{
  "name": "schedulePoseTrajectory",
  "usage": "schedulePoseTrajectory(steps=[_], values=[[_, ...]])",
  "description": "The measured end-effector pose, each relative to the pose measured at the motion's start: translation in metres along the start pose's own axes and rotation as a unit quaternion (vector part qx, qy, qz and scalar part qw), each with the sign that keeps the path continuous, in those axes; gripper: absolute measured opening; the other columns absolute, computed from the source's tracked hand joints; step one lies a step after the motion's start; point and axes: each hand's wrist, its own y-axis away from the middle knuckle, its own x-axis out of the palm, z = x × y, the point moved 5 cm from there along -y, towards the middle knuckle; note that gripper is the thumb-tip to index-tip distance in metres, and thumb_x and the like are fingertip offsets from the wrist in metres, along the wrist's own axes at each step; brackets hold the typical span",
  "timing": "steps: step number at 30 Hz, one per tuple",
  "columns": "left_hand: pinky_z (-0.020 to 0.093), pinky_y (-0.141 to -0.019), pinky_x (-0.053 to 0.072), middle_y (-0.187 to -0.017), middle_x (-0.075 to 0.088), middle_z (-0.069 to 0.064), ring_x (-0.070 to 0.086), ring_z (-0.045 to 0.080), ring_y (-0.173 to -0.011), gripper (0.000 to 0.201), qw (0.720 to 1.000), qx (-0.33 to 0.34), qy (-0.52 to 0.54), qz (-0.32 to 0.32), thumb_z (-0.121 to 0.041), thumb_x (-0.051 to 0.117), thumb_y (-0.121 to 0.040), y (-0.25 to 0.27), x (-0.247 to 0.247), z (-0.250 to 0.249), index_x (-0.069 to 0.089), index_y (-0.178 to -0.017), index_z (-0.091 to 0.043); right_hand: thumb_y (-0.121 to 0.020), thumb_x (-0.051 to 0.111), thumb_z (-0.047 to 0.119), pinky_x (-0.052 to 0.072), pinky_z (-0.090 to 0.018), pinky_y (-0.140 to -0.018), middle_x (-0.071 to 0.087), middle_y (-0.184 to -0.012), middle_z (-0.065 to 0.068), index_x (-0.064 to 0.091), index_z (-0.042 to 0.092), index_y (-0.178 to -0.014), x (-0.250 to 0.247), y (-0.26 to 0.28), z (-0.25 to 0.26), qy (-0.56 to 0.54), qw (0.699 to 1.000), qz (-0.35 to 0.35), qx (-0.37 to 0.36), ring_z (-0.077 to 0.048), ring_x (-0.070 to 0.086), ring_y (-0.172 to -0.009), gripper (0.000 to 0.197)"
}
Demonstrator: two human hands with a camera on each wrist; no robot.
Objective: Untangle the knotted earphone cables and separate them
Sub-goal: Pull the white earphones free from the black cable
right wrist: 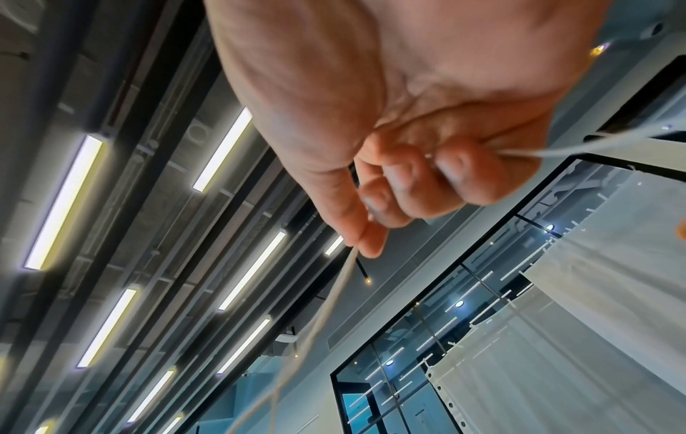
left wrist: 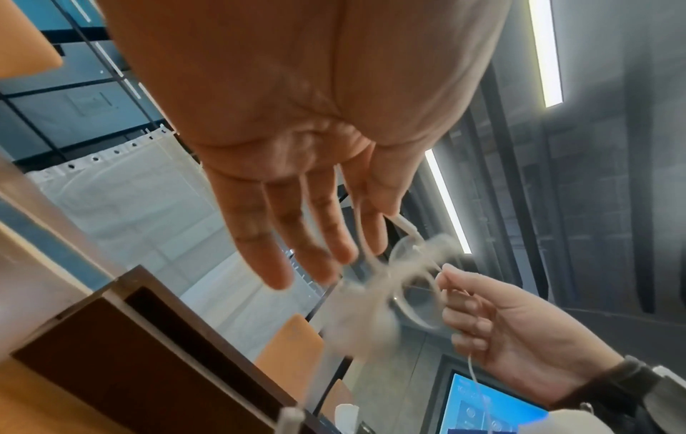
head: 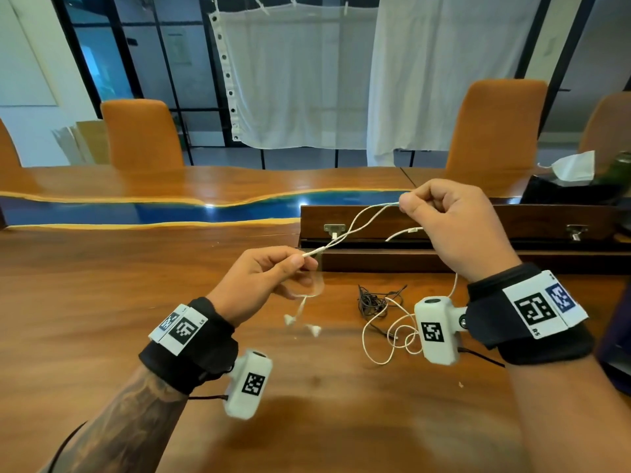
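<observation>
A white earphone cable [head: 355,223] runs taut in two strands between my raised hands. My left hand [head: 302,259] pinches its thicker joint between thumb and forefinger, the other fingers loose. Below it the two earbuds [head: 302,324] dangle, blurred. My right hand [head: 404,204] is higher and to the right, fingers curled, pinching the strands. The rest of the white cable [head: 392,336] drops to loose loops on the table. A black earphone tangle [head: 372,300] lies apart on the table between the hands. The right wrist view shows the curled fingers [right wrist: 393,188] on the white cable [right wrist: 334,293].
The wooden table [head: 136,302] has a blue resin strip [head: 170,209] across it. A dark wooden box [head: 512,220] with an open lid stands behind the hands. Orange chairs [head: 141,131] line the far side. A face mask [head: 573,167] lies at far right.
</observation>
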Motion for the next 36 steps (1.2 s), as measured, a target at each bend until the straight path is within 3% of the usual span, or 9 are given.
schedulePoseTrajectory(steps=[3,7,11,15,18,20,27,31,36], values=[[0.034,-0.081,0.058,-0.110,0.070,0.003,0.066,0.020,-0.102,0.030,0.996,0.037,-0.074,-0.018,-0.028,0.054,-0.096,-0.001,-0.004,-0.006,0.076,-0.106,-0.010,-0.098,0.063,0.034,0.042,-0.025,-0.064,0.057,-0.066,-0.004,0.071,0.017,-0.083,0.002,0.002,-0.006,0.021,1.000,0.016,0.005,-0.010,0.050,-0.063,0.024],[0.027,-0.071,0.056,-0.076,0.064,0.009,0.061,0.021,-0.070,0.021,0.995,0.037,-0.075,-0.047,-0.017,0.057,-0.098,-0.002,-0.014,-0.010,0.074,-0.104,-0.009,-0.098,0.063,0.032,0.043,-0.027,-0.069,0.064,-0.075,-0.001,0.071,0.017,-0.086,0.000,0.005,-0.011,0.036,0.999,0.024,0.015,-0.011,0.057,-0.074,0.020],[0.024,-0.062,0.052,-0.080,0.065,0.021,0.058,0.022,-0.069,0.018,0.998,0.004,-0.054,-0.023,-0.028,0.067,-0.087,0.001,-0.017,-0.008,0.077,-0.095,-0.014,-0.100,0.061,0.031,0.042,-0.017,-0.073,0.068,-0.088,0.003,0.070,0.019,-0.093,0.000,0.007,-0.009,0.035,0.999,0.027,0.025,-0.007,0.060,-0.087,0.016],[0.023,-0.061,0.051,-0.069,0.063,0.003,0.056,0.016,-0.062,0.019,0.992,-0.045,-0.103,0.050,-0.031,0.066,-0.091,0.008,-0.005,-0.004,0.076,-0.092,-0.016,-0.103,0.055,0.032,0.039,-0.009,-0.065,0.064,-0.090,0.003,0.066,0.018,-0.098,0.000,0.003,-0.004,0.030,0.999,0.007,0.020,-0.006,0.057,-0.082,0.018],[0.018,-0.060,0.045,-0.064,0.063,-0.014,0.054,0.004,-0.059,0.016,0.976,-0.033,-0.215,0.014,-0.025,0.063,-0.097,0.008,-0.007,0.004,0.075,-0.088,-0.021,-0.105,0.052,0.030,0.038,-0.004,-0.062,0.063,-0.090,0.003,0.064,0.019,-0.099,-0.006,0.001,-0.004,0.028,0.999,-0.036,0.016,-0.003,0.054,-0.080,0.017],[0.017,-0.061,0.044,-0.063,0.062,-0.017,0.053,-0.001,-0.059,0.014,0.971,-0.033,-0.232,-0.038,-0.022,0.063,-0.098,0.007,-0.016,0.013,0.073,-0.088,-0.023,-0.105,0.051,0.030,0.039,-0.010,-0.065,0.063,-0.091,0.004,0.063,0.021,-0.099,-0.009,0.002,-0.005,0.030,0.998,-0.054,0.012,-0.004,0.054,-0.081,0.016],[0.035,-0.073,0.052,-0.091,0.062,-0.011,0.060,0.015,-0.083,0.008,0.867,-0.076,-0.487,-0.075,-0.028,0.059,-0.099,0.004,-0.032,0.029,0.065,-0.098,-0.032,-0.105,0.049,0.030,0.041,-0.019,-0.067,0.058,-0.087,0.009,0.060,0.021,-0.101,-0.015,0.001,-0.009,0.022,0.991,-0.129,0.009,-0.003,0.053,-0.078,0.014],[0.040,-0.082,0.056,-0.085,0.069,-0.009,0.066,0.015,-0.085,0.010,0.912,-0.110,-0.394,-0.034,-0.027,0.060,-0.099,0.004,-0.031,0.044,0.070,-0.099,-0.029,-0.105,0.051,0.031,0.040,-0.017,-0.065,0.058,-0.085,0.007,0.062,0.018,-0.101,-0.015,-0.001,-0.007,-0.001,0.996,-0.083,0.017,0.000,0.050,-0.071,0.016],[0.036,-0.103,0.049,-0.121,0.063,-0.013,0.058,0.003,-0.114,0.049,0.955,-0.104,-0.271,0.062,-0.044,0.072,-0.087,-0.001,-0.002,0.034,0.057,-0.132,-0.032,-0.101,0.060,0.029,0.041,-0.011,-0.069,0.062,-0.081,0.012,0.068,0.021,-0.094,0.022,0.008,0.005,-0.019,0.997,0.073,-0.005,0.005,0.056,-0.074,0.013]])
